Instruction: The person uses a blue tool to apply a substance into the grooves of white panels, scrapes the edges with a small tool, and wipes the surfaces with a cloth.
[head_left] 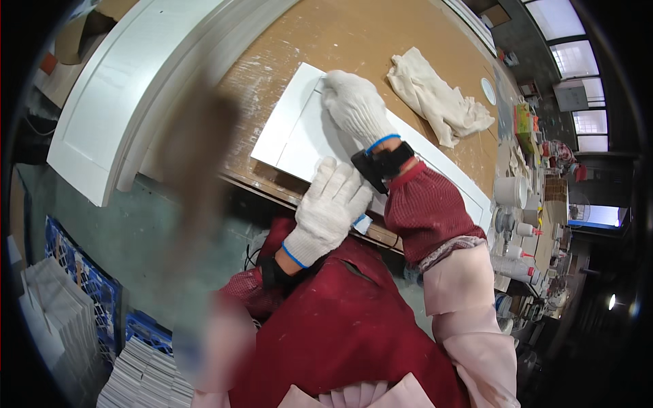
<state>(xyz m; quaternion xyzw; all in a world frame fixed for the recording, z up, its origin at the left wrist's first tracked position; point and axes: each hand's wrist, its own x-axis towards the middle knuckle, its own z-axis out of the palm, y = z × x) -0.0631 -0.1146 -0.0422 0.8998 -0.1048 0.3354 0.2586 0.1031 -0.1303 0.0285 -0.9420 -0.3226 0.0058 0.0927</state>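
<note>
Workshop, paint-flecked workbench [354, 41], white door panels [102, 115], bottles [513, 266]

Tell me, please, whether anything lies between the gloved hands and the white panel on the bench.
Nothing visible does. The right hand lies flat on the white panel, and the left hand rests on its near edge. The cloth lies apart, to the right.

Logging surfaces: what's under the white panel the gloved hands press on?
The white panel lies flat on a brown, paint-smeared workbench. Left hand and right hand cover parts; its underside is hidden.
</note>
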